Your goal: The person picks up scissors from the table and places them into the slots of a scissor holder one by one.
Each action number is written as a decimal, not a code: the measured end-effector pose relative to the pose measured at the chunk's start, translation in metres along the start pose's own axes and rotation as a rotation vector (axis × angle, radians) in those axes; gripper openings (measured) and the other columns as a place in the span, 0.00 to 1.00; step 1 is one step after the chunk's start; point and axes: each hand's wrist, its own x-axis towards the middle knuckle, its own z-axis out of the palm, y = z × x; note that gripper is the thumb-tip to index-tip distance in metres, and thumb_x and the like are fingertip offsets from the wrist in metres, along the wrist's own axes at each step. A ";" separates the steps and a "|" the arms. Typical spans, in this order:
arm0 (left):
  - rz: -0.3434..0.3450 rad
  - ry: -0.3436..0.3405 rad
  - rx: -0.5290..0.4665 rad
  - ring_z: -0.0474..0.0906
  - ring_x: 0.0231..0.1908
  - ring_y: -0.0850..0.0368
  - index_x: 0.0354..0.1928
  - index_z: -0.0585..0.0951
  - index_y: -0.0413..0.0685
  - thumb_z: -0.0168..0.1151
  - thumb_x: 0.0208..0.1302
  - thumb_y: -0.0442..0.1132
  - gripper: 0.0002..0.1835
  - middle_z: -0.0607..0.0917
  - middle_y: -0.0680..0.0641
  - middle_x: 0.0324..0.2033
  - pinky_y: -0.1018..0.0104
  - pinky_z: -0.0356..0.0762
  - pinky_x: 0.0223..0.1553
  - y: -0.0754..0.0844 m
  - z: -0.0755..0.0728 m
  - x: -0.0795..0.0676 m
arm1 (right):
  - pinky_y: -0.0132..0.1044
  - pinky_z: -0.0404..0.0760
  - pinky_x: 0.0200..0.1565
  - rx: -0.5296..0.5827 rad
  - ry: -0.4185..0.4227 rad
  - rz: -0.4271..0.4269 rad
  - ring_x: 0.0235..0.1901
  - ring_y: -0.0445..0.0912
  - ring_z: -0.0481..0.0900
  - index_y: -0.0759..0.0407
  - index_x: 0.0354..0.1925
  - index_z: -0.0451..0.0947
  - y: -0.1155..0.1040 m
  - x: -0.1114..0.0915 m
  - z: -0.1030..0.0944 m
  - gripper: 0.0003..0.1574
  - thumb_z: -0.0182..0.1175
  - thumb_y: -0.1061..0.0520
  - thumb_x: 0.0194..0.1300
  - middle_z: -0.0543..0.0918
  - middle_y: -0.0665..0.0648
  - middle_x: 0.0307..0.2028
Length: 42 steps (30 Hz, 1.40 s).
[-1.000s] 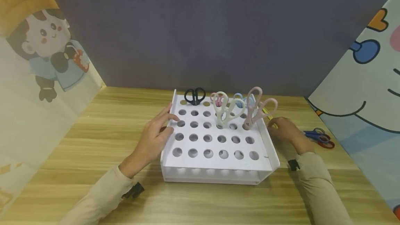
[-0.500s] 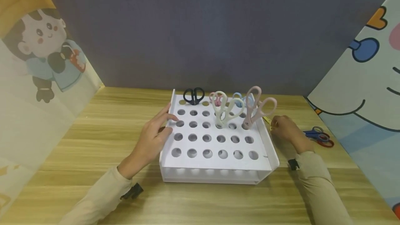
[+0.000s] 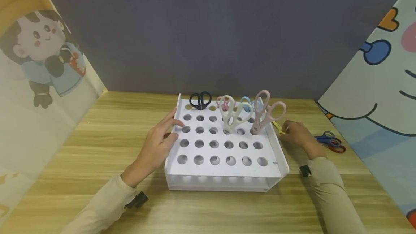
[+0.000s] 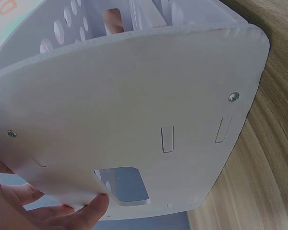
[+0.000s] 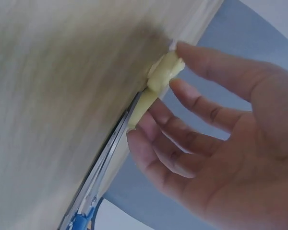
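Note:
A white rack [image 3: 224, 151] with rows of round holes stands in the middle of the table. My left hand [image 3: 157, 145] grips its left side panel, some fingers over the top edge; in the left wrist view a fingertip lies beside the cutout in that panel [image 4: 139, 100]. To the right of the rack, my right hand [image 3: 297, 136] pinches yellow scissors [image 5: 164, 72] low at the table, fingers partly hiding them. The metal blades [image 5: 105, 153] of blue scissors [image 3: 325, 139] lie close by in the right wrist view.
White-green scissors [image 3: 229, 118] and pale pink scissors [image 3: 260, 118] stand tall in the rack. Black [image 3: 200, 102], pink [image 3: 224, 103] and light blue scissors [image 3: 248, 104] sit in its back row. Red scissors [image 3: 338, 148] lie by the blue ones. A dark panel [image 3: 208, 35] closes the back.
The view has shifted slightly. My right hand has edged a little away from the rack at the yellow scissors, which show more now. My left hand stays on the rack's side panel.

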 end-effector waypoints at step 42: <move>0.001 0.006 0.017 0.59 0.72 0.46 0.45 0.81 0.47 0.52 0.64 0.28 0.13 0.59 0.52 0.75 0.61 0.82 0.54 0.003 -0.001 -0.002 | 0.59 0.83 0.43 -0.009 0.065 -0.148 0.40 0.66 0.81 0.76 0.44 0.79 -0.013 -0.002 -0.014 0.31 0.74 0.56 0.45 0.84 0.72 0.36</move>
